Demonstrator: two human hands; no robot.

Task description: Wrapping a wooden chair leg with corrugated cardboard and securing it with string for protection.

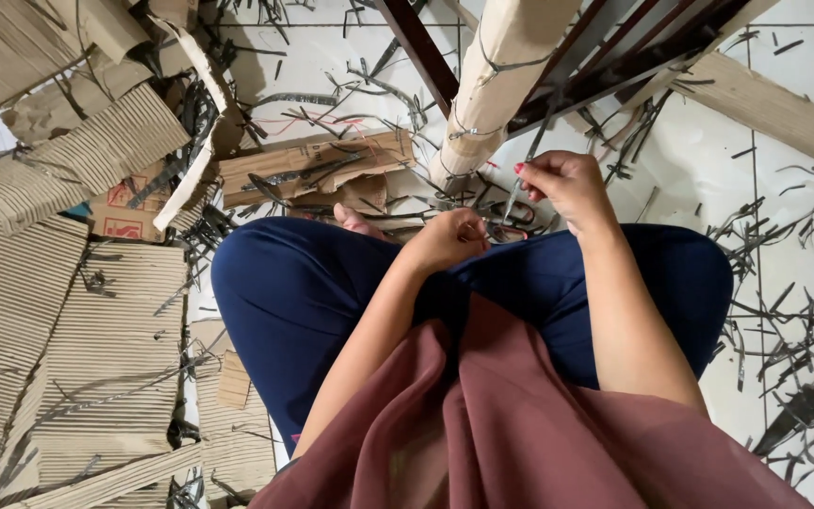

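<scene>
The person sits cross-legged on the white tiled floor [332, 66], knees in dark blue trousers. The right hand [565, 184] is raised just in front of the knees, its fingertips pinched on a thin dark strap [531, 151] that runs up toward the cardboard-wrapped furniture leg [496, 85]. The left hand [447, 240] is curled closed over a small tool with a red-edged handle [511, 229], low between the knees. Corrugated cardboard sheets [58, 311] lie to the left, cut strap scraps [784, 330] scattered on the right.
</scene>
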